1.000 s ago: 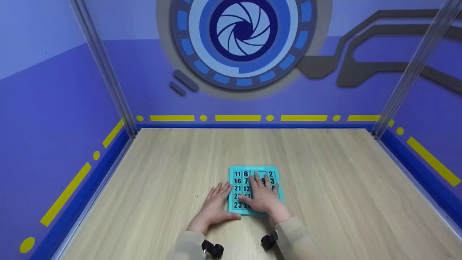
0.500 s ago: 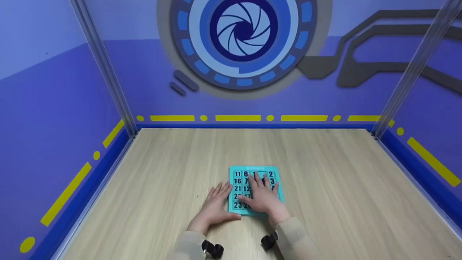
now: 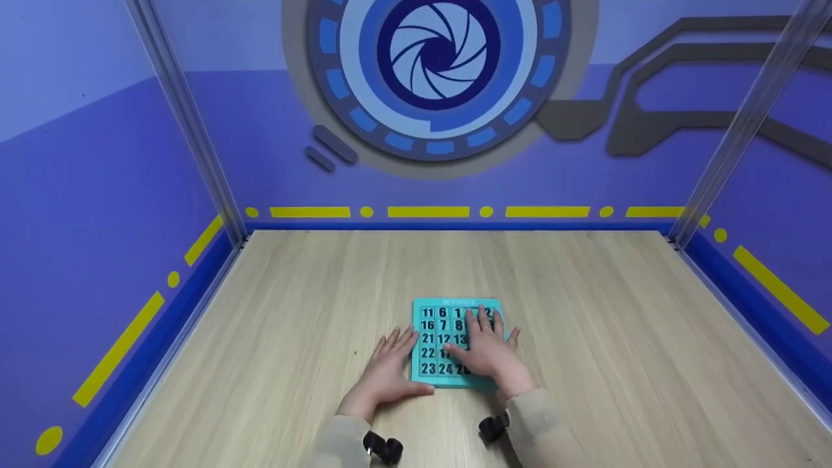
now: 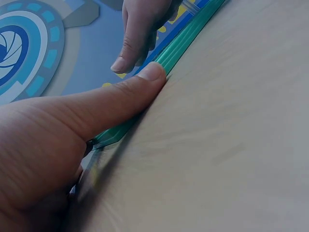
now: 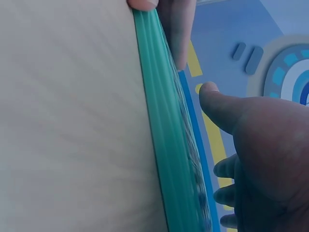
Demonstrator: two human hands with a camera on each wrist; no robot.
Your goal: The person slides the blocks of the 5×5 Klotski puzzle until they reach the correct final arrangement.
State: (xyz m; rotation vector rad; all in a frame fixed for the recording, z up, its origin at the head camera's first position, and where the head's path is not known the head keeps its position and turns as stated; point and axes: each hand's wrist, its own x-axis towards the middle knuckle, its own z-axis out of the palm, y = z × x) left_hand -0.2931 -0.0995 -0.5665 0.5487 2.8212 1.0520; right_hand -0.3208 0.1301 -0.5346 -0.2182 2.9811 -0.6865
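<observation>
A turquoise number slide puzzle (image 3: 435,346) lies flat on the wooden table, its white tiles bearing black numbers. My left hand (image 3: 383,372) steadies its near-left corner: the fingertips touch the left edge and the thumb (image 4: 123,96) presses along the front edge. Over the puzzle's right part spreads my right hand (image 3: 492,351), fingers extended, fingertips at the upper rows and hiding several tiles. Whether those fingertips touch a tile cannot be told. In the right wrist view, the puzzle's turquoise front side (image 5: 166,116) runs below the right hand (image 5: 270,150), whose thumb and fingers stand apart.
The wooden table (image 3: 312,286) extends around the puzzle on all sides. Blue printed panels (image 3: 260,143) wall in its back and sides, with metal posts (image 3: 195,130) at the back corners. Black wrist devices (image 3: 383,448) sit at both beige sleeves.
My right hand has shifted to the right across the puzzle, uncovering the 1, 8 and 13 tiles and now covering part of the 2. The left hand and the puzzle have stayed put.
</observation>
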